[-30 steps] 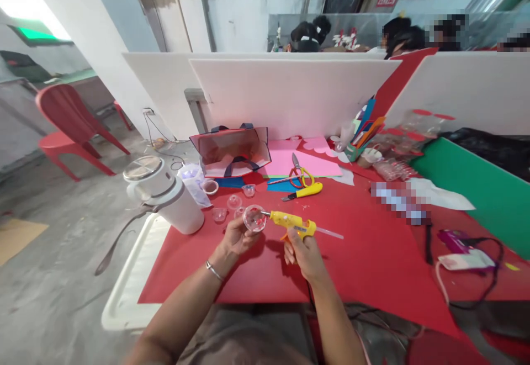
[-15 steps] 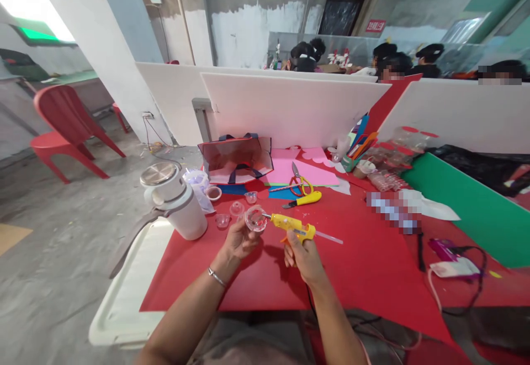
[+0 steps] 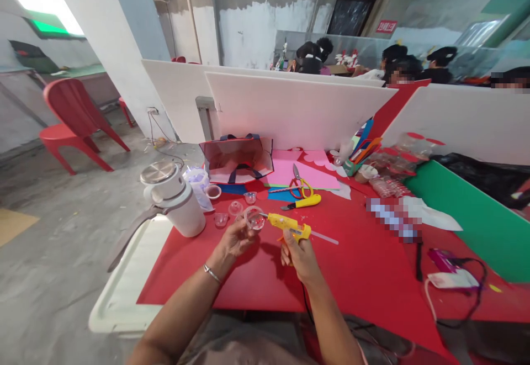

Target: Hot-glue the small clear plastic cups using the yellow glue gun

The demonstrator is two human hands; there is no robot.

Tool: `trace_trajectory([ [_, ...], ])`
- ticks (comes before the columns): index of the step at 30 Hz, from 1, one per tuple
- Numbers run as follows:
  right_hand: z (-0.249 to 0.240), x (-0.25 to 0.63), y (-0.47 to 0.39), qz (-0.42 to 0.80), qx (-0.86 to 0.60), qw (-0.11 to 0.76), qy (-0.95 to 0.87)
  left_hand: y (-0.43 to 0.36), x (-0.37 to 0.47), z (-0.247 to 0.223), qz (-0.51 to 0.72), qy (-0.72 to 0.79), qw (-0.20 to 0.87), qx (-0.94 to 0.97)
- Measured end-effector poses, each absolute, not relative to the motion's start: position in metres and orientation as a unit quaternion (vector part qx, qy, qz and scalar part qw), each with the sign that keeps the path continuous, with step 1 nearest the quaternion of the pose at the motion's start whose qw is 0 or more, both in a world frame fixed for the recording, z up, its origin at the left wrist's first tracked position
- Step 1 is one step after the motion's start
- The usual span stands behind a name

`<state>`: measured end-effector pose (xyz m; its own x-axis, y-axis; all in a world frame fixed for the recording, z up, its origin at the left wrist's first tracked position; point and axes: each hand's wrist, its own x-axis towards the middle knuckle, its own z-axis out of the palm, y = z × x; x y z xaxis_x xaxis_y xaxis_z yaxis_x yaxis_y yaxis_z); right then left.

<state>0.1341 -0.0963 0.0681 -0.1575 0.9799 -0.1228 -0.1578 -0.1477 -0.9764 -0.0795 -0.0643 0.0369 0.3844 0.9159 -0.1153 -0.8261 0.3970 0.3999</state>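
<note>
My left hand (image 3: 237,238) grips a clear plastic cup (image 3: 254,219), tilted with its round opening toward me. In my right hand (image 3: 298,252) is a yellow hot glue gun (image 3: 287,223), fingers around the handle near its orange trigger. The gun's metal nozzle reaches the cup's right rim; whether it touches I cannot tell. A translucent glue stick (image 3: 325,237) sticks out of the gun's back. Just beyond my left hand stand a small clear cup (image 3: 221,220), a clear domed piece (image 3: 236,207) and another small cup (image 3: 250,197).
A yellow-handled utility knife (image 3: 307,202) and scissors (image 3: 305,188) lie behind the gun. To the left stands a white thermos jug (image 3: 182,210). An open bag (image 3: 238,160) lies near the white board (image 3: 298,111). A green panel (image 3: 467,216) edges the right side.
The camera view has shifted slightly. Both hands keep their holds, and the nozzle stays at the cup's rim with little visible movement.
</note>
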Motion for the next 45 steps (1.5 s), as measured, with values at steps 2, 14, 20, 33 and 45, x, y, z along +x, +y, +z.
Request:
trace_trajectory([
  [2, 0.071, 0.134, -0.096, 0.617, -0.441, 0.460, -0.462, -0.065, -0.078, 0.041, 0.531, 0.177, 0.820, 0.121],
  [14, 0.093, 0.160, -0.099, 0.630, -0.397, 0.503, -0.439, -0.055, -0.028, 0.077, 0.570, 0.167, 0.791, 0.143],
  [20, 0.075, 0.163, -0.096, 0.619, -0.421, 0.507, -0.428, -0.049, -0.018, 0.067, 0.560, 0.169, 0.800, 0.137],
  [33, 0.063, 0.176, -0.089, 0.622, -0.432, 0.487, -0.436, -0.049, -0.020, 0.047, 0.532, 0.172, 0.822, 0.112],
  [45, 0.067, 0.181, -0.100, 0.612, -0.457, 0.488, -0.424, -0.052, -0.011, 0.047, 0.541, 0.244, 0.798, 0.102],
])
